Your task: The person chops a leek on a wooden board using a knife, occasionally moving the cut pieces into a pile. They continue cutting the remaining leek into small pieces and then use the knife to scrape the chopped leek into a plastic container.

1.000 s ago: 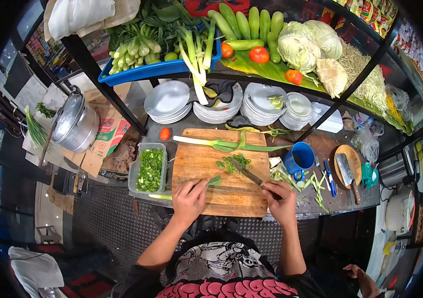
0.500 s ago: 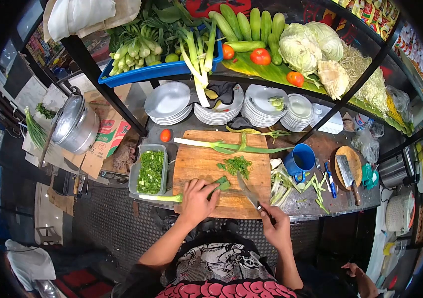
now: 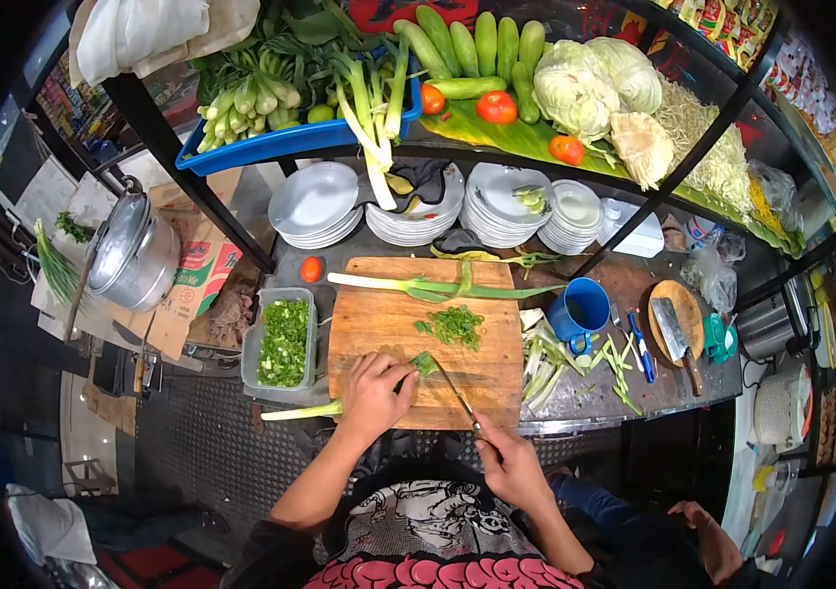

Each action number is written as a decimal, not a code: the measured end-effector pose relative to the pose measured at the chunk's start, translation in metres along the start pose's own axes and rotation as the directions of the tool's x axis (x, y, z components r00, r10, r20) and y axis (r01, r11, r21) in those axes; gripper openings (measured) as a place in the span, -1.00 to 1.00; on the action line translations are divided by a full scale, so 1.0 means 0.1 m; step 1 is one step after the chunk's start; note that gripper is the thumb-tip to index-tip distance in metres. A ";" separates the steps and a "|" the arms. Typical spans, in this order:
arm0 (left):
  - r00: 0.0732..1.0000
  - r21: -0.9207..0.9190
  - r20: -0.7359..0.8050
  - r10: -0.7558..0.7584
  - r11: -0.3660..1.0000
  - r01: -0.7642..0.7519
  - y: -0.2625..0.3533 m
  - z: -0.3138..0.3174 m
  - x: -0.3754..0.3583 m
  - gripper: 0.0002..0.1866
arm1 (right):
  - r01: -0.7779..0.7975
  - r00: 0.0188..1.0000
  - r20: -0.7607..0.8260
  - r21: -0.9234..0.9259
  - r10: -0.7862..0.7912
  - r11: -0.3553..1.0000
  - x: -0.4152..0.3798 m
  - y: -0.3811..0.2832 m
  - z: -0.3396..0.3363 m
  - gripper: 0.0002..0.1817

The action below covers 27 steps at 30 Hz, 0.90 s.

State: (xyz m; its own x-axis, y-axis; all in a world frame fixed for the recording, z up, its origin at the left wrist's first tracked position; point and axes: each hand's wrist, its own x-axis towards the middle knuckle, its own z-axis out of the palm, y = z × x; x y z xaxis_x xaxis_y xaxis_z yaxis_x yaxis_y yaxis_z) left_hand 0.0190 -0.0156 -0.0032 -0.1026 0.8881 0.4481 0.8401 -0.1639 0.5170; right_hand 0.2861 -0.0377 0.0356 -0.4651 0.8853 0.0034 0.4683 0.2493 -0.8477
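Note:
My left hand (image 3: 377,395) is closed over a leek (image 3: 302,412) on the wooden cutting board (image 3: 496,393). The white end sticks out to the left, past the board, and the green end shows to the right of my fingers. In my right hand (image 3: 514,469) is a knife (image 3: 455,393), its blade tilted with the tip against the leek's green end. Chopped green leaves (image 3: 451,327) lie in a small pile beyond the blade. Across the far part of the board stretches another leek (image 3: 364,282). Left of the board, a plastic container (image 3: 249,344) holds chopped greens.
A tomato (image 3: 312,269), stacked plates (image 3: 315,201) and a blue mug (image 3: 580,312) surround the board. Trimmings (image 3: 540,363) and a cleaver (image 3: 671,332) lie to the right. A vegetable shelf overhangs the back. Another person's hand (image 3: 698,515) appears at lower right.
The knife has moved left from beside the chopped pile to the green end under my left hand. My right hand has shifted left with it. The whole view has moved slightly.

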 end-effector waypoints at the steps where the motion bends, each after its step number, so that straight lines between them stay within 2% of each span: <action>1: 1.000 -0.007 -0.004 -0.001 1.000 0.001 0.01 0.01 0.00 -0.88 | 0.048 0.999 -0.002 -0.028 -0.048 0.998 0.02 0.00 0.03 -0.38; 2: 1.000 -0.012 -0.011 -0.004 1.000 0.004 0.02 0.02 0.00 -0.87 | 0.050 0.997 0.057 -0.050 -0.047 0.998 0.03 0.00 0.04 -0.33; 6: 0.999 0.011 0.049 0.015 1.000 -0.015 -0.01 0.01 -0.05 -0.86 | 0.038 0.999 0.040 -0.167 -0.032 0.985 0.10 -0.07 0.15 -0.33; 9: 0.992 0.076 0.083 0.094 0.992 -0.100 0.00 -0.03 -0.04 -0.81 | 0.014 0.999 0.051 -0.214 -0.003 0.977 0.09 -0.12 0.18 -0.32; 17: 0.926 0.056 0.268 0.266 0.955 -0.290 -0.07 -0.14 -0.06 -0.60 | -0.050 0.984 0.145 -0.347 0.107 0.936 0.22 -0.24 0.19 -0.31; 21: 0.895 0.068 0.374 0.243 0.955 -0.288 -0.04 -0.19 -0.06 -0.51 | 0.000 0.995 0.098 -0.280 0.028 0.960 0.15 -0.12 0.22 -0.30; 27: 0.887 0.084 0.395 0.241 0.951 -0.296 -0.02 -0.25 -0.08 -0.46 | 0.000 0.994 0.106 -0.216 0.023 0.976 0.11 -0.14 0.16 -0.30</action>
State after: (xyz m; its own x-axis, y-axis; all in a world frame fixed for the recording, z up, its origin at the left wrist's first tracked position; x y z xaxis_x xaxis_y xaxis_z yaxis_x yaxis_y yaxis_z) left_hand 0.0043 -0.0329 0.0107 0.3220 0.9173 0.2342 0.8746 -0.3829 0.2974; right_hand 0.2628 -0.0375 0.0388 -0.5312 0.8441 -0.0729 0.6195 0.3284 -0.7130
